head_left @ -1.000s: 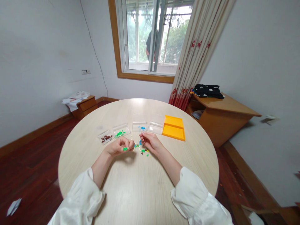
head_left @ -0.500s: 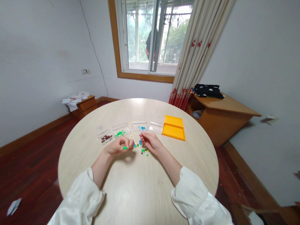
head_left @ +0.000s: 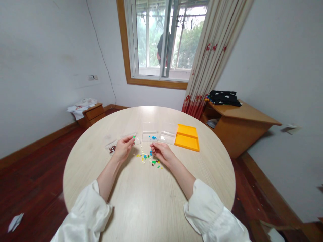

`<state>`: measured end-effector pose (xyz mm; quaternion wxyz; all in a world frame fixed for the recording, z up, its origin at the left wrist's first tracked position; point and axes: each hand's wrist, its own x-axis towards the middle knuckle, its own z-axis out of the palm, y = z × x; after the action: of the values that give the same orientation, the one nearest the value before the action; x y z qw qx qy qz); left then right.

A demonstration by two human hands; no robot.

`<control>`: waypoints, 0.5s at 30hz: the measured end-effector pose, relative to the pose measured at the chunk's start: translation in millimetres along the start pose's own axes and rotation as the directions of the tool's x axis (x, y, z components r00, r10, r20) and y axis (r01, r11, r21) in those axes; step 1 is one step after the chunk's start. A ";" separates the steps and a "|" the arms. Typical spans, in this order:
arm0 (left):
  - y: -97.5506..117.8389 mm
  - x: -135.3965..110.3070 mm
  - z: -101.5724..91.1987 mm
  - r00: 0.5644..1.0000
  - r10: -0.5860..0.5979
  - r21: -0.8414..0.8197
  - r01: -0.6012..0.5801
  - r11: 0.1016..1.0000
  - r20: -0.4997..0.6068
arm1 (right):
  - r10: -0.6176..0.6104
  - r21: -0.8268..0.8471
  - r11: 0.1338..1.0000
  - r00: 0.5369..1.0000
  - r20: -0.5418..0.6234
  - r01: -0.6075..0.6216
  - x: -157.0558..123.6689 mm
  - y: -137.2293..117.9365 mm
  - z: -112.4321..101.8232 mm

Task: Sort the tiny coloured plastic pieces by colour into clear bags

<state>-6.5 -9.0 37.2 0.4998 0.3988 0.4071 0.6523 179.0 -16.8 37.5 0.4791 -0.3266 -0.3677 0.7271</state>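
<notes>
At the near side of a round, pale table (head_left: 148, 201), two loose white sleeves (head_left: 87, 211) reach forward. Beyond them lie scattered pieces (head_left: 146, 157), tiny and bright: green, blue, yellow, cream and dark brown. Beside these is the right hand (head_left: 163, 152), its fingers curled toward the thumb; whether it grips anything cannot be told. The left hand (head_left: 123, 149) has thumb and fingertips pinched on a green piece (head_left: 134, 137), small, vivid and largely covered, at a clear box (head_left: 137, 140) that the hand partly hides. To its left, brown pieces (head_left: 112, 150) sit in another box (head_left: 108, 145); to its right, blue pieces (head_left: 153, 137) sit in a third. An open orange case (head_left: 187, 143) ends the row.
</notes>
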 end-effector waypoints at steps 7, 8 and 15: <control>-8.5 6.2 -13.6 0.867 0.484 0.727 -0.258 0.637 -0.117 | 0.004 -0.004 1.000 1.000 0.001 -0.004 0.2 0.1 0.5; -8.6 5.5 -15.0 0.853 0.519 0.778 -0.285 0.560 -0.061 | 0.005 -0.004 1.000 1.000 0.002 -0.005 0.0 -0.2 0.7; -15.5 9.1 -22.8 0.833 0.544 0.907 -0.302 0.292 0.102 | 0.002 -0.008 1.000 1.000 0.006 -0.002 -0.8 -0.6 1.3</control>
<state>-24.2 -0.5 15.8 -0.0342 0.6174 0.6219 0.4805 178.5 -17.7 38.8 0.4757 -0.3267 -0.3718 0.7271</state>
